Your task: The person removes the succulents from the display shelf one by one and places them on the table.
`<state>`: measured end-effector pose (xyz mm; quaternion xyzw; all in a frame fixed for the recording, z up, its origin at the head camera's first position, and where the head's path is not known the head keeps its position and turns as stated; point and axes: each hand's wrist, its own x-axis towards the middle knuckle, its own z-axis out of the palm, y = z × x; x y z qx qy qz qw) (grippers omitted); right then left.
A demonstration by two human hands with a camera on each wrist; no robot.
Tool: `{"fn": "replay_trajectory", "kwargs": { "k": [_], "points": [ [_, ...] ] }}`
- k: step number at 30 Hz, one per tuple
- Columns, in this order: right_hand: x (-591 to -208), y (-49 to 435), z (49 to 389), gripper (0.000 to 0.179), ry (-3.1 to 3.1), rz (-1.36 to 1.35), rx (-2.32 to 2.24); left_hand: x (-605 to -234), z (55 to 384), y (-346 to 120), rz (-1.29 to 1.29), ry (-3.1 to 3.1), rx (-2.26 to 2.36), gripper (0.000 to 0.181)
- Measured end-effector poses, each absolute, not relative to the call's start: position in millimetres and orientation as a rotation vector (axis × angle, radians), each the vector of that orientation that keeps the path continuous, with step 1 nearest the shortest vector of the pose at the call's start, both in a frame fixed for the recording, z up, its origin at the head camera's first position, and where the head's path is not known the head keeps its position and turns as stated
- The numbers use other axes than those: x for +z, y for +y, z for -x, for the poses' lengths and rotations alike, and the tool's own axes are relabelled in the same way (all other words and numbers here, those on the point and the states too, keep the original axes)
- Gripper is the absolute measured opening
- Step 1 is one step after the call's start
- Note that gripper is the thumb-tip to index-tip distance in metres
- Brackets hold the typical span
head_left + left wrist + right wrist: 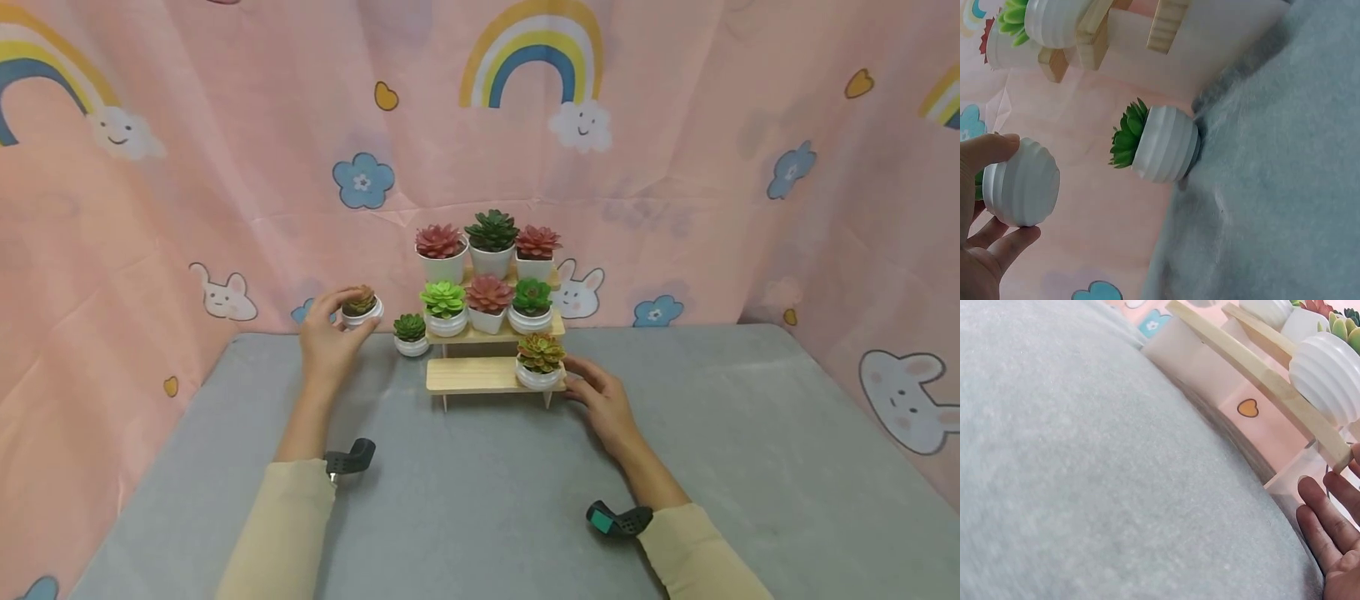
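Observation:
My left hand (324, 342) holds a small brownish-orange succulent (362, 303) by its white ribbed pot (1022, 182), raised left of the stand, thumb on one side and fingers on the other. Just right of it, a dark green succulent (410, 329) in a similar pot (1166, 144) stands on the table. My right hand (606, 408) touches the right end of the lowest wooden shelf (471, 377), its lower fingers (1322, 515) stretched out beneath. Beside those fingers sits a yellow-red succulent (540, 358) in a white round pot (1327, 378).
The middle shelf (491, 336) bears a bright green succulent (444, 302), a pink one (489, 298) and a green one (532, 300). On the top shelf (555, 278), a dark green plant (492, 233) stands between two reddish ones. A pink patterned cloth (675, 250) hangs behind the grey table (480, 500).

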<state>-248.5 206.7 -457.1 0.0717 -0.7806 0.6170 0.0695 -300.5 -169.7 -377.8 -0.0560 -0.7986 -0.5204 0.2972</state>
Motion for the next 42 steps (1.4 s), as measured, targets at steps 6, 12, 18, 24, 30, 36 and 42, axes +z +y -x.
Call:
{"fn": "replay_trajectory", "kwargs": {
  "k": [6, 12, 18, 24, 30, 36, 42],
  "points": [
    [-457.0, 207.0, 248.6, 0.040, -2.347, -0.218, 1.859, -383.9, 303.0, -176.0, 0.116, -2.118, -1.373, 0.039],
    [-454.9, 205.2, 248.3, 0.040, -2.365, -0.217, 1.849, -391.9, 302.3, -180.8, 0.107, -2.127, -1.359, 0.040],
    [-453.2, 202.6, 249.6, 0.040, -2.360, -0.242, 1.860, -392.2, 302.4, -185.0, 0.090, -2.147, -1.326, 0.038],
    [-454.5, 204.7, 247.6, 0.040, -2.345, -0.214, 1.866, -394.7, 309.0, -181.7, 0.125, -2.184, -1.326, 0.039],
    [-454.3, 205.9, 245.7, 0.040, -2.334, -0.209, 1.865, -400.1, 313.9, -177.6, 0.145, -2.201, -1.345, 0.039],
    [-454.7, 205.9, 246.2, 0.040, -2.332, -0.208, 1.872, -403.7, 314.1, -176.8, 0.138, -2.216, -1.326, 0.040],
    [-455.1, 206.0, 247.1, 0.041, -2.325, -0.193, 1.899, -409.7, 316.0, -178.1, 0.140, -2.239, -1.297, 0.041]
  ]
}}
